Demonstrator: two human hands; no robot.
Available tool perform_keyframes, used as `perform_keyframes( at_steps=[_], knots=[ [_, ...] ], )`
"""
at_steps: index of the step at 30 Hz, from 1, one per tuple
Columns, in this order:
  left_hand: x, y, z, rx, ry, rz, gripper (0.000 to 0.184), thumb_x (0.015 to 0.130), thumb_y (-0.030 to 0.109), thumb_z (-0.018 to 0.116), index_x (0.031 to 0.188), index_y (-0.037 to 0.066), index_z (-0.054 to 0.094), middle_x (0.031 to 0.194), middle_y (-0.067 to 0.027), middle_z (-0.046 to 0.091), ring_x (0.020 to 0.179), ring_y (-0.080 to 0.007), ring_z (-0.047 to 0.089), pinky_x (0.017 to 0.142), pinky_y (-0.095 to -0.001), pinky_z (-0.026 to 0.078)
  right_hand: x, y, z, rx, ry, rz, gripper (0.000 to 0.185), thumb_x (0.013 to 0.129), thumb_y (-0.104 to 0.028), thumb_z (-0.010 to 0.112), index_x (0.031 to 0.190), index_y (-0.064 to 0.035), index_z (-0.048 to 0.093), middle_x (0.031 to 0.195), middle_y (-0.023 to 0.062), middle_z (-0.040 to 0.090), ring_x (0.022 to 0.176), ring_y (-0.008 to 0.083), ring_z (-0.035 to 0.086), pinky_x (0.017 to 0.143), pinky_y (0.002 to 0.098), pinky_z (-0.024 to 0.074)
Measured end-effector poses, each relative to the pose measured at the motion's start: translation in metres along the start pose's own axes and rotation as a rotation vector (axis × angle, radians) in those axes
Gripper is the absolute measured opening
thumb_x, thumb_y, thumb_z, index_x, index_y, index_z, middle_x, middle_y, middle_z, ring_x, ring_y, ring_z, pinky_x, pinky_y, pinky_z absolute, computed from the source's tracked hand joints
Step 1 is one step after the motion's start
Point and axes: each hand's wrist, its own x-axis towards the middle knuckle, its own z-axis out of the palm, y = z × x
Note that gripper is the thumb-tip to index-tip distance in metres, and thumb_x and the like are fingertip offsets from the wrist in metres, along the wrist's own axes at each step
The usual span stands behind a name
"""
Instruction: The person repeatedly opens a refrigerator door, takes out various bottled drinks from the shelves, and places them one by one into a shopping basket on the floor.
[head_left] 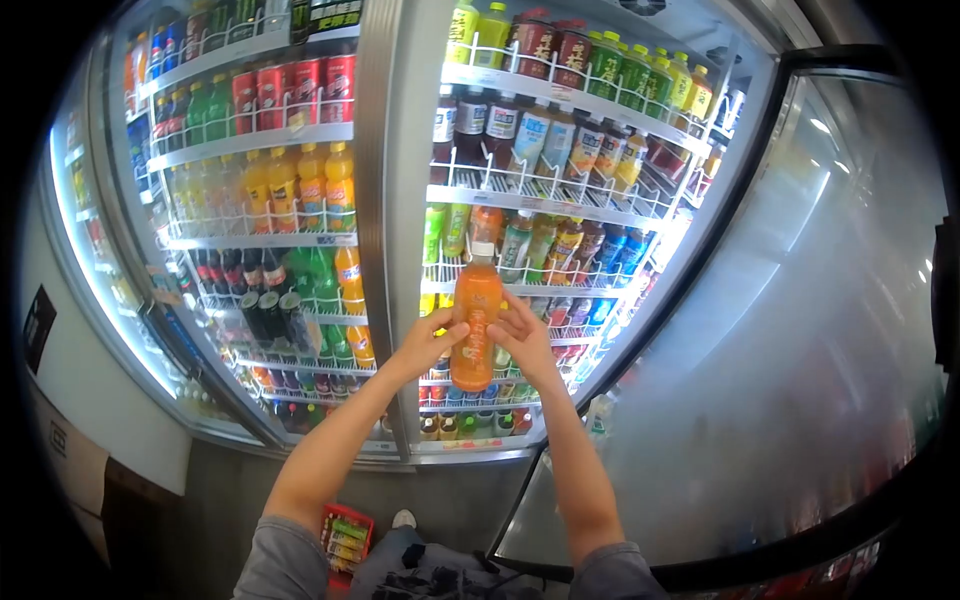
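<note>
An orange drink bottle (475, 335) with a white cap is held upright in front of the open fridge shelves. My left hand (428, 343) grips its left side, thumb across the front. On the other side my right hand (524, 340) has its fingers against the bottle, thumb at the front. Behind the bottle's cap, more bottles stand on a wire-railed shelf, among them a green-labelled bottle (515, 245). Small print on the orange bottle is too blurred to read.
The fogged glass fridge door (760, 320) stands open on the right. A second fridge section on the left holds orange juice bottles (311, 185) and red cans (305, 92). A red basket (366, 540) with packaged items sits on the floor by my foot.
</note>
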Motion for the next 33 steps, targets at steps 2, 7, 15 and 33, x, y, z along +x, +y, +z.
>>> perform_keyframes(
  at_steps=[2,7,15,33],
  knots=[
    [-0.019,0.001,-0.009,0.023,0.003,-0.004,0.032,0.097,0.035,0.059,0.100,0.003,0.060,0.090,0.0011,0.058,0.086,-0.0086,0.051,0.081,-0.0269,0.042,-0.003,0.002,0.013,-0.003,-0.030,0.016,0.069,0.088,-0.004,0.069,0.148,-0.0058,0.035,0.126,0.0143,0.057,0.114,0.0193,0.059,0.096,0.0296,0.0475],
    [-0.067,0.008,-0.029,0.076,0.127,0.004,0.031,0.097,0.034,0.058,0.099,0.003,0.062,0.089,0.0023,0.056,0.085,-0.0080,0.051,0.080,-0.0259,0.041,-0.007,0.028,0.050,0.108,-0.151,0.044,0.069,0.088,-0.004,0.069,0.148,-0.0044,0.035,0.126,0.0169,0.058,0.114,0.0184,0.059,0.096,0.0290,0.0477],
    [-0.150,0.017,-0.070,0.080,0.348,-0.098,0.034,0.096,0.033,0.060,0.109,0.002,0.063,0.095,0.0018,0.059,0.089,-0.0078,0.052,0.082,-0.0256,0.042,-0.013,0.046,0.127,0.096,-0.308,0.151,0.069,0.089,-0.012,0.070,0.148,-0.0037,0.035,0.126,0.0183,0.059,0.114,0.0207,0.059,0.097,0.0301,0.0476],
    [-0.408,0.020,-0.206,-0.082,0.858,-0.256,0.041,0.098,0.034,0.058,0.124,0.003,0.060,0.106,-0.0004,0.062,0.097,-0.0091,0.056,0.085,-0.0288,0.047,-0.055,0.134,0.403,0.125,-0.824,0.373,0.061,0.088,-0.014,0.072,0.140,0.0028,0.043,0.127,0.0139,0.059,0.115,0.0189,0.059,0.095,0.0314,0.0487]
  ],
)
